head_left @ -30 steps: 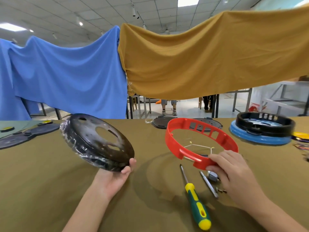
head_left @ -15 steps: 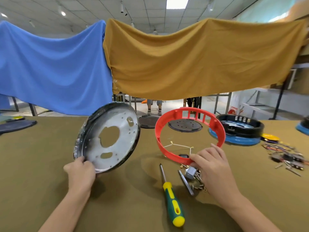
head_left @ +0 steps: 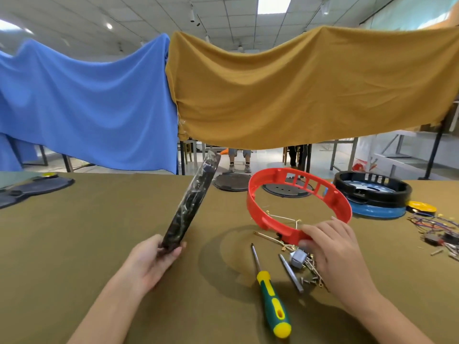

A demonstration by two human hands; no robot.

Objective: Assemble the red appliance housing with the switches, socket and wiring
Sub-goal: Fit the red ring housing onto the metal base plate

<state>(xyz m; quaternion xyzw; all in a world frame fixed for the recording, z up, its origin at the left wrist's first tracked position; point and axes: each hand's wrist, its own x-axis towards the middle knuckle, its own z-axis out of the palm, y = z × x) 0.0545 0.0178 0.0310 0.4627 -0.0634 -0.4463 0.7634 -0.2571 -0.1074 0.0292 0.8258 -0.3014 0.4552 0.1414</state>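
The left hand (head_left: 154,259) grips the lower rim of a black round plate (head_left: 191,202) wrapped in clear film, holding it edge-on and tilted above the olive-covered worktop (head_left: 99,232), left of the middle. The right hand (head_left: 332,247) has its fingers curled over the near rim of the red ring housing (head_left: 298,202), which is tipped up off the worktop with its slotted far side raised; thin pale wires (head_left: 283,218) cross inside the ring.

Below that hand lie a small grey block part (head_left: 297,258) and a scatter of screws and brass terminals (head_left: 313,271). Beside them, toward the near edge, rest a green-and-yellow screwdriver (head_left: 270,296) and a slim grey metal tool (head_left: 290,273).

Toward the right edge sits a loose bundle of coloured wiring with small parts (head_left: 437,229). Near the far edge stand a black housing stacked on a blue base (head_left: 372,194), a yellow disc (head_left: 421,207), and two dark round plates (head_left: 232,182) lying flat. More dark plates (head_left: 32,189) lie at the far left corner. Blue cloth (head_left: 87,105) and mustard cloth (head_left: 298,90) hang behind.
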